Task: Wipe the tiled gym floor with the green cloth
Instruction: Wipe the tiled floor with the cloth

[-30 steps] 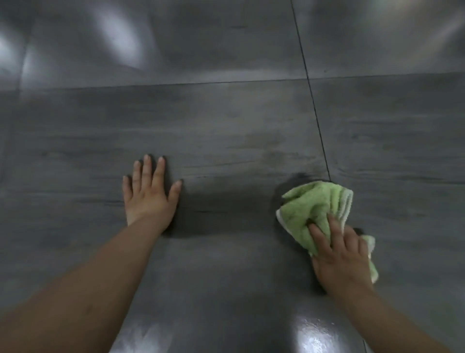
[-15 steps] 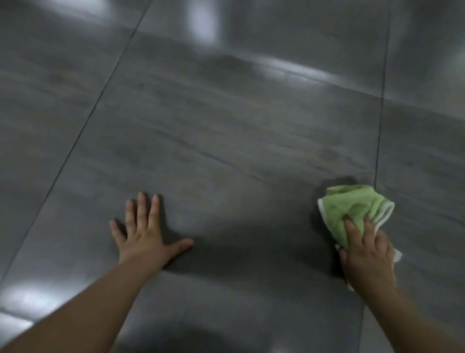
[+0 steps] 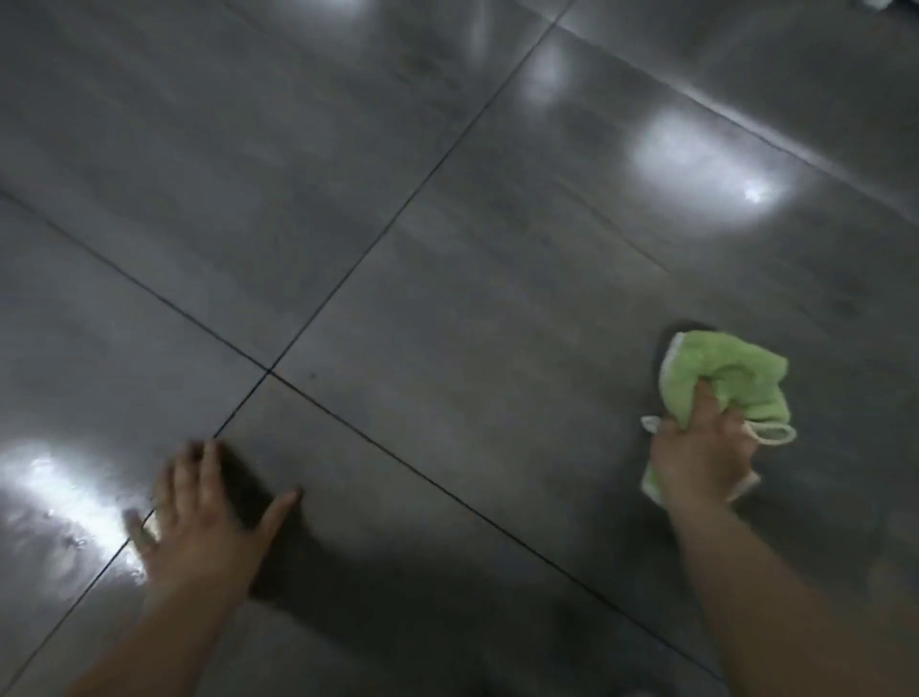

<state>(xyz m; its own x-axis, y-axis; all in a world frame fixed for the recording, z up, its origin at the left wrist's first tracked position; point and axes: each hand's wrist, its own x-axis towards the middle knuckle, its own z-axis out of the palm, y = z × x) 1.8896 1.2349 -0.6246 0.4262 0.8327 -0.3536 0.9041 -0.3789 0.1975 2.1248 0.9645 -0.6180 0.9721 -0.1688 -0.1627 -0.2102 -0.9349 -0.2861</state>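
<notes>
The floor is made of large dark grey glossy tiles with thin black grout lines that cross at the left middle. A bunched green cloth with a pale edge lies on the floor at the right. My right hand grips its near end and presses it to the tile. At the lower left my left hand is blurred, with fingers spread, over a grout line; whether the palm touches the floor I cannot tell.
Bright lamp reflections sit on the tiles at the upper right and the far left. Something small and pale shows at the top right corner.
The view has swung left, so the tile joints now run diagonally. My left hand has shifted to a spot by a grout line and is blurred. My right hand still grips the cloth.
</notes>
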